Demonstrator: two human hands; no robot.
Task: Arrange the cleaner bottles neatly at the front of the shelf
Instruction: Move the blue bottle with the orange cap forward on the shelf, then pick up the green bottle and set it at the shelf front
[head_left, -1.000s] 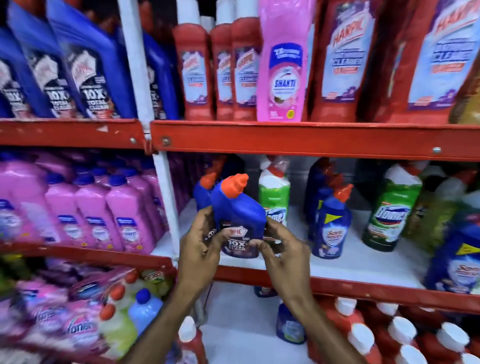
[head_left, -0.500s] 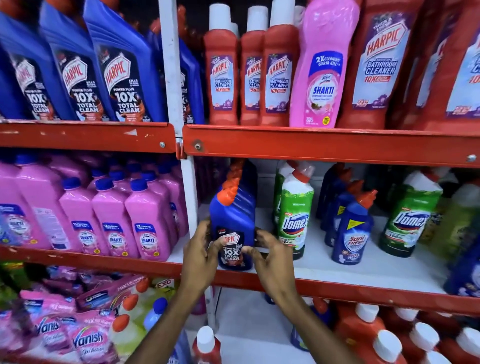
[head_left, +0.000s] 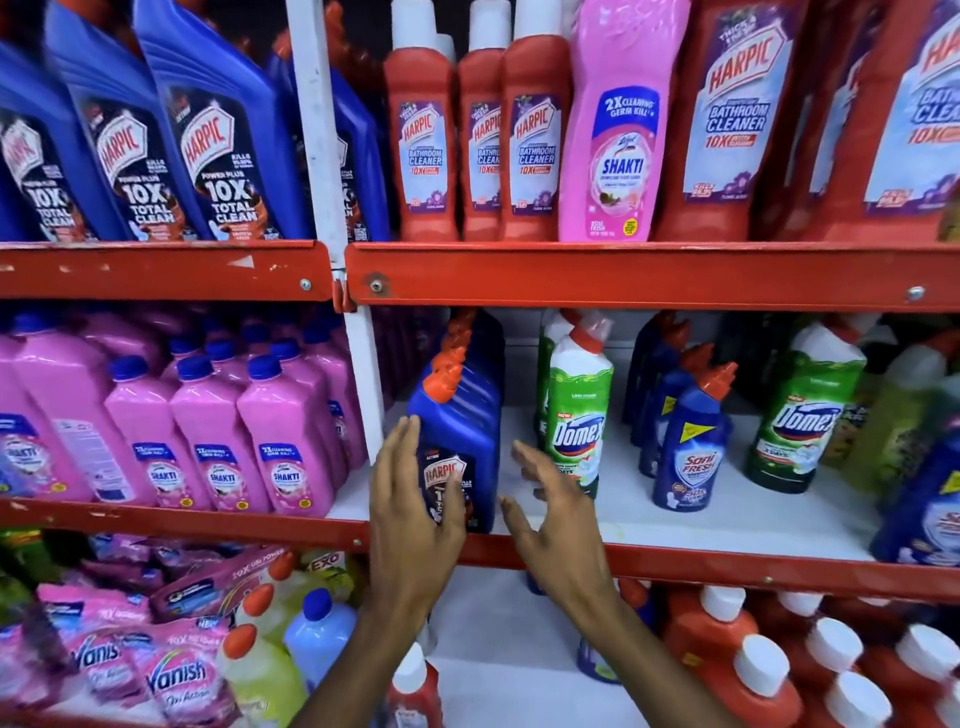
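1. Your left hand (head_left: 415, 512) lies flat and loose against the left face of the blue bottle (head_left: 457, 441), fingers spread, gripping nothing; whether the palm presses the label or only brushes it I cannot tell, since the hand covers it.
2. That blue bottle stands upright at the front lip of the shelf (head_left: 675, 566), between your two hands, heading a row of like bottles that runs back behind it.
3. Your right hand (head_left: 550, 519) hangs open just right of the bottle, clear of it, fingers curled around nothing.
4. Beyond your right fingertips stands the green bottle (head_left: 579, 415), further back from the lip; a careless sweep of that hand could tip it, being tall and narrow.
5. Right of that, the small blue bottle (head_left: 688, 447) stands apart with gaps around it, so the front line looks unfinished.
6. Nudge the front bottle too far forward and it could go over the edge.
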